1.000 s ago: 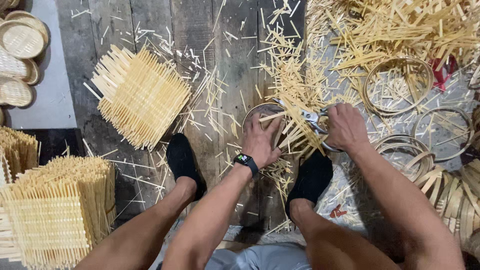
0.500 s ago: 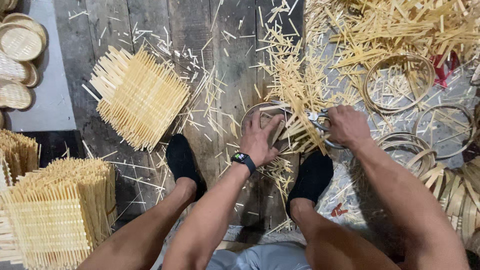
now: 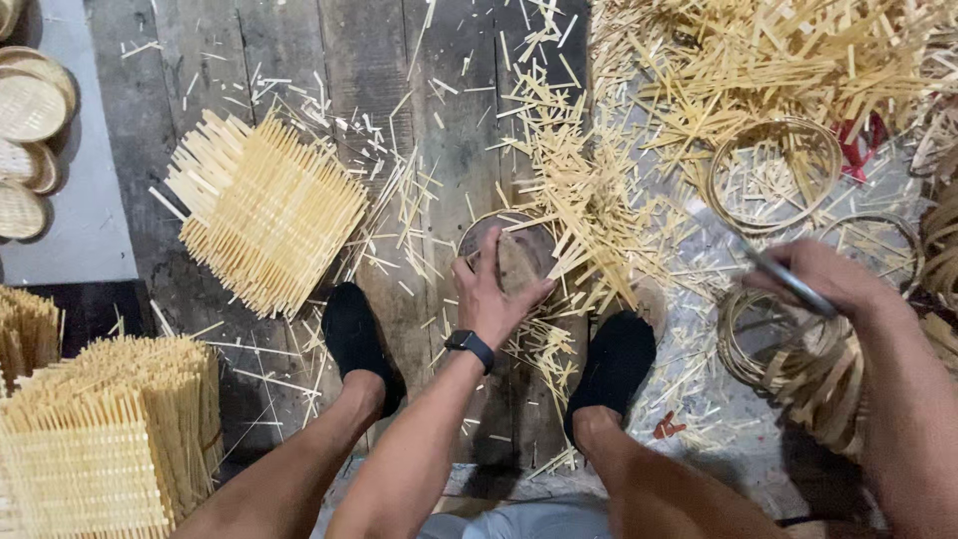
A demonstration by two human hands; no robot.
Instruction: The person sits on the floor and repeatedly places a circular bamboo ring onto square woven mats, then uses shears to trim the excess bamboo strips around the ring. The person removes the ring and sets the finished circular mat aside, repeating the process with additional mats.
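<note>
My left hand (image 3: 496, 292) grips the near rim of a small round woven bamboo basket (image 3: 514, 255) resting on the dark plank floor between my two black-socked feet. The basket's trimmed edge shows no strips sticking out. My right hand (image 3: 833, 282) is off to the right, above a stack of bamboo hoops (image 3: 788, 349), and is closed around metal scissors (image 3: 773, 269) whose blades point up and left. Cut bamboo strips (image 3: 589, 200) lie thickly around the basket.
A flat woven bamboo mat (image 3: 261, 215) lies at the left of the floor. Stacks of similar mats (image 3: 100, 439) stand at lower left. Finished round baskets (image 3: 28, 105) sit at top left. Bamboo hoops (image 3: 773, 175) and a large offcut heap (image 3: 778, 60) fill the right.
My right hand has pulled the scissors away from the basket to the right. The long strips that stuck out of the basket's rim are gone. My left hand still holds the basket.
</note>
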